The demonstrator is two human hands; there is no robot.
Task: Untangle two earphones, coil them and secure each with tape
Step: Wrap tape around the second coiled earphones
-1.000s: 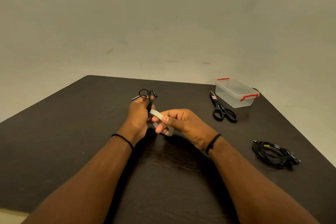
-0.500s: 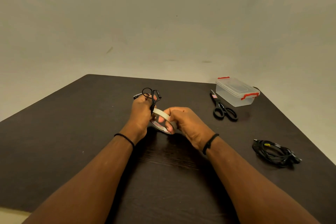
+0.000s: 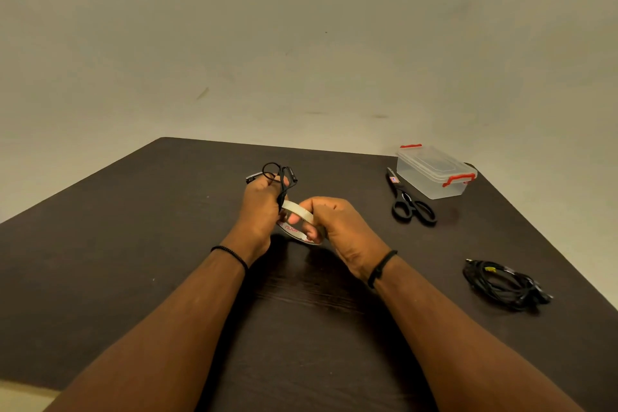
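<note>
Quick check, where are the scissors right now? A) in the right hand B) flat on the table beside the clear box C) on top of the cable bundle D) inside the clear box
B: the scissors lie flat on the table just left of the clear box, untouched by either hand.

Both forearms reach forward and converge over the table (image 3: 100, 244), a dark band on each wrist. The left hand (image 3: 259, 211) is fisted round a black earphone (image 3: 282, 177); the right hand (image 3: 337, 227), just beside it, pinches a tape roll (image 3: 297, 224).
</note>
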